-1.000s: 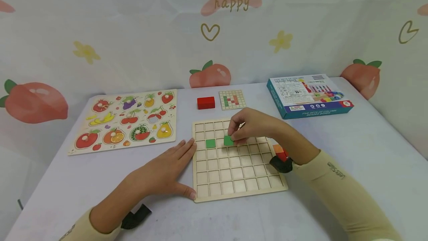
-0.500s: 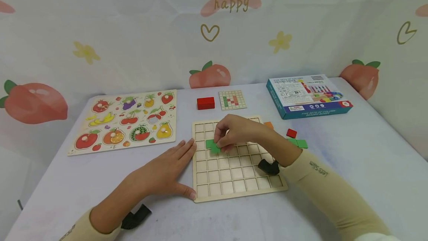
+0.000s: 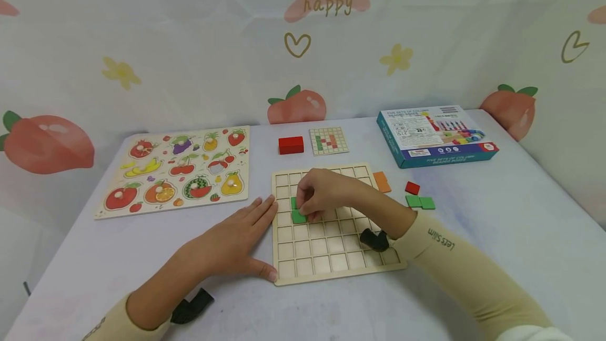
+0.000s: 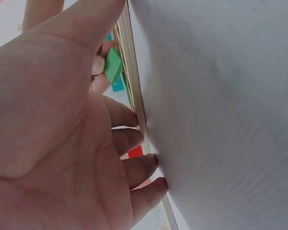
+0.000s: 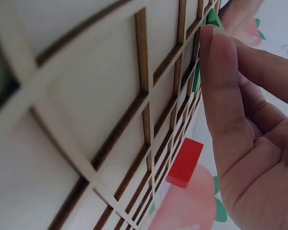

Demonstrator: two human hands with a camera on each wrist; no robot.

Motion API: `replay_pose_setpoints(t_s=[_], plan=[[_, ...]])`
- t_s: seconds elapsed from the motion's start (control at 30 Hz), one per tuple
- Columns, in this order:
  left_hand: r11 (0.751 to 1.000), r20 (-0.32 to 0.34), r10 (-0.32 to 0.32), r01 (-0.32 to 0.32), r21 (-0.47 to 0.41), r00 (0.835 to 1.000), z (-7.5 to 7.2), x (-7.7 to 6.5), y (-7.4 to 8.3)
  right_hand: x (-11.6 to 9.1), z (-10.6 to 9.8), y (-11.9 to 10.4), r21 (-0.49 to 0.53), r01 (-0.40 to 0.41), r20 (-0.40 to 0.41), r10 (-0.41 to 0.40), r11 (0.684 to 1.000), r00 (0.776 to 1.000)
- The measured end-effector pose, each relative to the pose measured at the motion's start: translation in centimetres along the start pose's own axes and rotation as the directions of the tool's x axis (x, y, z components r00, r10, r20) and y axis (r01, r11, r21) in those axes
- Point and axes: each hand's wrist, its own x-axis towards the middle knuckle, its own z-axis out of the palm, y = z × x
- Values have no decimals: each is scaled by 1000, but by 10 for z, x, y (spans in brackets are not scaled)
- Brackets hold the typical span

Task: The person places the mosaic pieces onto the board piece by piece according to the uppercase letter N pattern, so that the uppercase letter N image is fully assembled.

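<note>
A wooden grid board (image 3: 341, 273) lies flat on the white table. My right hand (image 3: 323, 193) pinches a green square tile (image 3: 299, 217) between thumb and fingers, low over a cell near the board's left side. In the left wrist view that green tile (image 4: 113, 65) looks tilted. Directly behind it, a second green tile (image 3: 294, 202) sits in a cell, partly hidden by my fingers. My left hand (image 3: 235, 239) rests against the board's left edge, fingers straight and thumb at the near corner.
Right of the board lie an orange tile (image 3: 382, 182), a red tile (image 3: 413, 188) and green tiles (image 3: 420, 202). Behind it are a red block (image 3: 291, 145) and a pattern card (image 3: 329, 141). A fruit puzzle (image 3: 175, 172) lies at left, a teal box (image 3: 437, 136) at back right.
My right hand has carried the green tile leftward and nearer, from the board's upper middle to beside the seated green tile. The left hand has stayed in place.
</note>
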Motion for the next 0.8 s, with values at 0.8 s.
replay_pose_setpoints(t_s=[0.8], plan=[[1000, 5, 6, -6, 3, 1000, -1, -1, 0, 2, 10, -2, -296, 23, -65, -44, 955, 997]])
